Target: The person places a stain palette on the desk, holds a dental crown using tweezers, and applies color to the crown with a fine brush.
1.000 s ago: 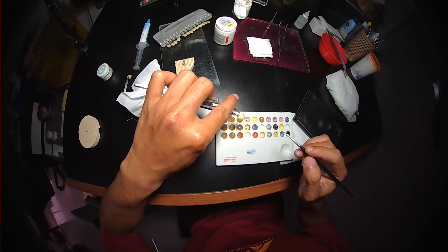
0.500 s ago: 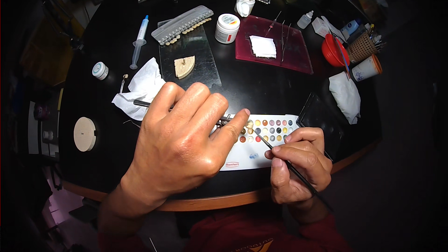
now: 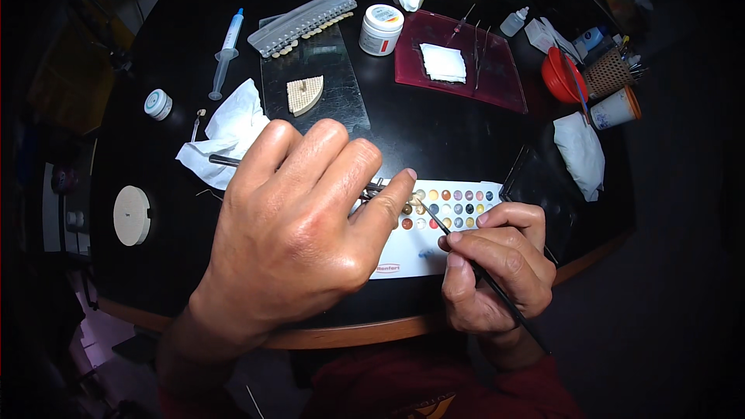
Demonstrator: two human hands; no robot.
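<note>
My left hand (image 3: pixel 303 213) is closed around a slim dark-handled metal tool (image 3: pixel 225 161), whose middle is hidden by the fingers. At its far end, by my index fingertip, is a small cream piece (image 3: pixel 411 200) that looks like a dental crown. My right hand (image 3: pixel 500 268) pinches a thin black paintbrush (image 3: pixel 489 285), with its fine tip at the cream piece; whether they touch is too small to tell. Beneath both hands lies a white palette (image 3: pixel 411 261) with rows of coloured round paint spots and a bluish smear. My left hand covers its left part.
A crumpled white tissue (image 3: pixel 233 128) lies beyond my left hand, near a syringe (image 3: pixel 225 62) and a beige perforated block (image 3: pixel 305 95). Farther back stand a white jar (image 3: pixel 381 31) and a dark red tray (image 3: pixel 497 85). A red bowl (image 3: pixel 560 77) is at right, a round beige disc (image 3: pixel 132 216) at left.
The whole view has shifted slightly, so the table items sit a little differently in it. Both hands keep their grips, and the brush tip stays at the cream piece.
</note>
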